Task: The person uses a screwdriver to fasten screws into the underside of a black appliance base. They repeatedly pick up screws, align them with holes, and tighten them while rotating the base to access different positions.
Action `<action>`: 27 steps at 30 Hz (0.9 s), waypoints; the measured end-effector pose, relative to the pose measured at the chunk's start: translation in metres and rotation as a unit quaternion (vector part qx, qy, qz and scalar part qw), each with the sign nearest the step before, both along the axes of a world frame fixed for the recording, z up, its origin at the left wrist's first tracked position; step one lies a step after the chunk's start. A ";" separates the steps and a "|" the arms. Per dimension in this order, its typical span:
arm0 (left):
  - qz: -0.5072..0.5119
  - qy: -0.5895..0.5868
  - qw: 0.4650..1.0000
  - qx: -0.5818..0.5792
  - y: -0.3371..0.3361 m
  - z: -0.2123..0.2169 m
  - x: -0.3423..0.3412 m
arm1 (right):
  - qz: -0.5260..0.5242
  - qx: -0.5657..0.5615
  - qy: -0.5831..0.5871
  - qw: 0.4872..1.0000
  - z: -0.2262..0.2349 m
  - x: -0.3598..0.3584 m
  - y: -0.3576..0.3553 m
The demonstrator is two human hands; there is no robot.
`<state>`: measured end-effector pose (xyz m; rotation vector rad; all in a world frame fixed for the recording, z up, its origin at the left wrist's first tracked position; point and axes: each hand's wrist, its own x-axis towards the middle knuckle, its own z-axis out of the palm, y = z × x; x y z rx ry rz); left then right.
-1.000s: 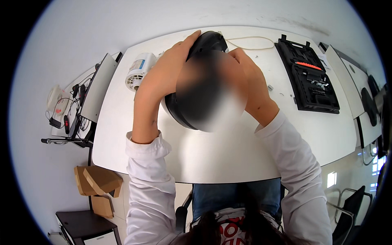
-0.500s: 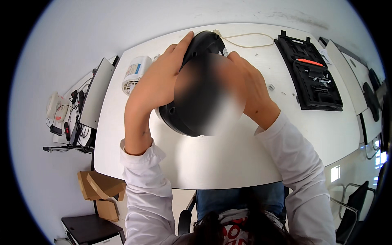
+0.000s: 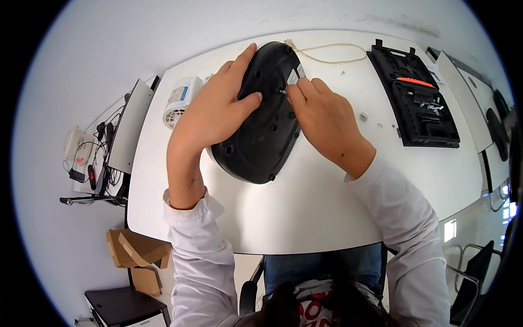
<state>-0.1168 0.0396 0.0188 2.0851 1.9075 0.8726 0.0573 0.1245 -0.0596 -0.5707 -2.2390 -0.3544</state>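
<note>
A black oval appliance base (image 3: pixel 256 144) tilts over the table with its underside up, showing several recessed holes and round feet. My left hand (image 3: pixel 218 106) grips its left edge, the thumb on the underside and the fingers along the far side. Near a pale label (image 3: pixel 292 77), my right hand (image 3: pixel 324 109) is closed, fingertips pressed at the underside. A small silvery tip (image 3: pixel 283 92) shows at those fingertips; most of whatever they pinch is hidden. A pale cord (image 3: pixel 338 60) lies beyond the base.
On the table's left stands a white cylindrical motor-like unit (image 3: pixel 182 98) with a vented end. An open black tool case (image 3: pixel 419 101) with bits lies at the right, small loose parts (image 3: pixel 364 116) nearer the middle. Cardboard boxes (image 3: pixel 136 248) sit below the table's left edge.
The middle of the earlier frame is blurred, so the fingertips there cannot be compared. Both hands stay at the black base, in nearly the same place.
</note>
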 end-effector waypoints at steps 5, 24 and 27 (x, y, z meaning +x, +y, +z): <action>-0.011 -0.002 1.000 0.024 0.000 -0.005 -0.001 | 0.010 -0.023 -0.012 1.000 0.000 0.001 0.000; 0.002 -0.002 1.000 -0.007 -0.004 0.003 0.008 | 0.218 -0.817 0.072 0.528 0.029 0.003 0.039; 0.002 0.004 1.000 0.007 -0.003 -0.001 0.005 | 0.245 -0.863 0.072 0.436 0.025 0.006 0.042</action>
